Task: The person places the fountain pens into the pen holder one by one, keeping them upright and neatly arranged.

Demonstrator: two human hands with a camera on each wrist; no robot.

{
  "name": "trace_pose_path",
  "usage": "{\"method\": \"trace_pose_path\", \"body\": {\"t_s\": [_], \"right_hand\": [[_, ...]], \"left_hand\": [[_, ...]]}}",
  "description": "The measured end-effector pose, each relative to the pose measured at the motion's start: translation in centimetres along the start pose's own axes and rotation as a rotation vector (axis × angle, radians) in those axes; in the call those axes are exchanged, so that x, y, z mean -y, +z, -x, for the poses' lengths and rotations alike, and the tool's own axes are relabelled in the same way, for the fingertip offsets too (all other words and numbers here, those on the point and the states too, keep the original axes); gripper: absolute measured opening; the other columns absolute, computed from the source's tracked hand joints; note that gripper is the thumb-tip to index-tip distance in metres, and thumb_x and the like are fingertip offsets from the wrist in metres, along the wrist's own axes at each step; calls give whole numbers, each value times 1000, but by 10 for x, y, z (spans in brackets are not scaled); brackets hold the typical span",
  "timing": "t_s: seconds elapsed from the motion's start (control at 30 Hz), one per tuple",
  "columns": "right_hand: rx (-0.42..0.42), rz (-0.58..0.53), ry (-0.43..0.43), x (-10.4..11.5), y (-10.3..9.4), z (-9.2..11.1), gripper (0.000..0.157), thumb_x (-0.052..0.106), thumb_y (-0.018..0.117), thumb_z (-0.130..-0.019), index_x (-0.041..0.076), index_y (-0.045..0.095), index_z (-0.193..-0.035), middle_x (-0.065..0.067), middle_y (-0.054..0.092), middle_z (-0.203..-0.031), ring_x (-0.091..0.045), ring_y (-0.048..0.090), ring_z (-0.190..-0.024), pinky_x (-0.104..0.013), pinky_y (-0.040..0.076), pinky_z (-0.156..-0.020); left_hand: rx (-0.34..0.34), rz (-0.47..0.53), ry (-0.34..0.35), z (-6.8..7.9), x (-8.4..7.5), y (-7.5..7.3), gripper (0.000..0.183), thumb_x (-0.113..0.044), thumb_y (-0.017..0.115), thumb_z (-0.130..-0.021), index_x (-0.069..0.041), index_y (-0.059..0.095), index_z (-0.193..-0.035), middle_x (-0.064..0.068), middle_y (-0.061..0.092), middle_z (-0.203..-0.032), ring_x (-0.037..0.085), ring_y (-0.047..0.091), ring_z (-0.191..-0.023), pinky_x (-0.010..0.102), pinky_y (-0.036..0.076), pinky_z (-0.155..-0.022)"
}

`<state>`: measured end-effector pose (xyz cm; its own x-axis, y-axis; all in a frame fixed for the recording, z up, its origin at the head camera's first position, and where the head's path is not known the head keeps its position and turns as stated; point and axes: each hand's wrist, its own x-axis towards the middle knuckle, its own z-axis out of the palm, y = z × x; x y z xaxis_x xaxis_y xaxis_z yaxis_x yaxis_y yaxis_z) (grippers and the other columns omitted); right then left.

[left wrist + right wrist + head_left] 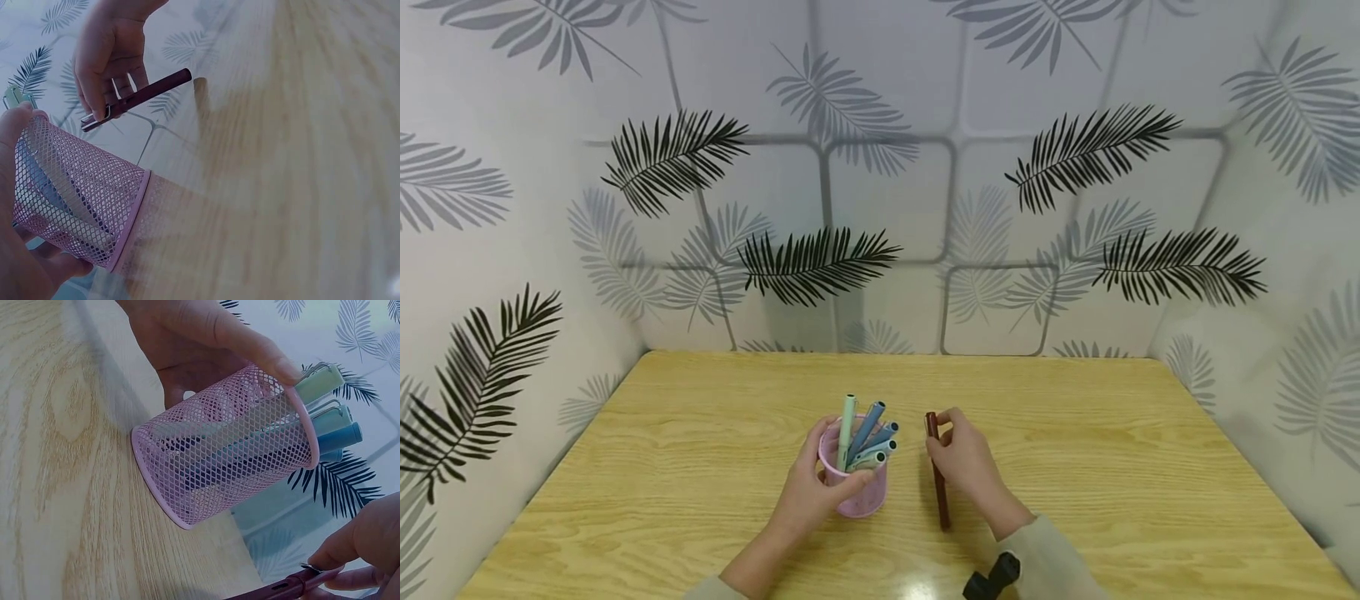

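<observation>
My left hand (805, 496) grips a pink mesh pen cup (863, 502) around its side, thumb near the rim. The cup stands on the table and holds several pens in green and blue, capped ends up; their clips show in the right wrist view, beside a light green pen (322, 385) and a blue pen (340, 439). To the right of the cup, my right hand (966, 458) pinches a dark red pen (940, 496) near its clip end. The pen is nearly upright, apart from the cup. In the left wrist view its lower end is just above the tabletop.
A wood-grain table (700, 433) lies under both hands. Behind it and at both sides rise pale walls (880, 200) with a leaf pattern. A black device (992, 577) is strapped at my right wrist, by the sleeve (1048, 558).
</observation>
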<state>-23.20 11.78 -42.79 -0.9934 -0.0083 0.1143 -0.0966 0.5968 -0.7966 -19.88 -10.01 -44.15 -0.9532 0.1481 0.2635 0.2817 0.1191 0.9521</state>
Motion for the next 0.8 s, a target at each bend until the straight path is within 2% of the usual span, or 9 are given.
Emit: {"method": "trace_pose_path", "body": {"t_s": [0.2,0.33,0.5,0.6,0.67,0.73,0.8], "right_hand": [[-34,-46,-25,3,-4,3,28,8,59,-89,1,50,-115,-9,55,-81,-13,50,-53,-25,45,-43],[-47,-139,-21,7,-9,7,30,8,59,-90,4,49,-117,-11,55,-84,-16,53,-60,-27,50,-47],[-81,-241,-58,11,-15,11,32,8,59,-89,6,48,-119,-12,53,-89,-19,56,-68,-32,55,-54],[-102,-292,-91,15,-18,14,32,8,60,-89,6,48,-119,-13,53,-91,-21,56,-70,-37,56,-56],[-111,-333,-115,22,-21,18,32,6,60,-89,4,48,-119,-14,53,-93,-24,56,-72,-39,56,-57],[-122,-371,-140,27,-23,20,31,5,60,-90,4,48,-118,-15,53,-94,-26,57,-73,-37,56,-57],[-130,-408,-159,32,-26,23,30,5,60,-90,5,48,-117,-15,53,-95,-27,58,-74,-38,56,-58]], "left_hand": [[-12,-34,-23,-5,22,-2,81,-21,79,-75,-21,31,-140,6,42,-137,26,44,-121,49,41,-96],[-10,-33,-23,-6,28,-3,82,-24,80,-74,-22,32,-140,5,41,-137,26,44,-121,48,42,-95],[8,-10,-16,-5,24,-3,81,-22,80,-75,-20,32,-140,5,43,-136,25,44,-120,50,41,-96],[26,0,-17,-3,10,-3,80,-18,79,-76,-14,32,-141,10,44,-135,27,45,-120,52,39,-97],[27,2,-12,-2,6,-3,79,-17,78,-76,-13,33,-140,11,44,-135,28,45,-119,52,40,-96],[22,-3,-12,-2,7,-3,80,-17,78,-76,-13,32,-141,9,43,-135,28,45,-119,51,40,-96],[14,-7,-10,-4,16,-3,80,-19,79,-75,-17,33,-140,6,43,-135,26,45,-119,50,40,-96]]}}
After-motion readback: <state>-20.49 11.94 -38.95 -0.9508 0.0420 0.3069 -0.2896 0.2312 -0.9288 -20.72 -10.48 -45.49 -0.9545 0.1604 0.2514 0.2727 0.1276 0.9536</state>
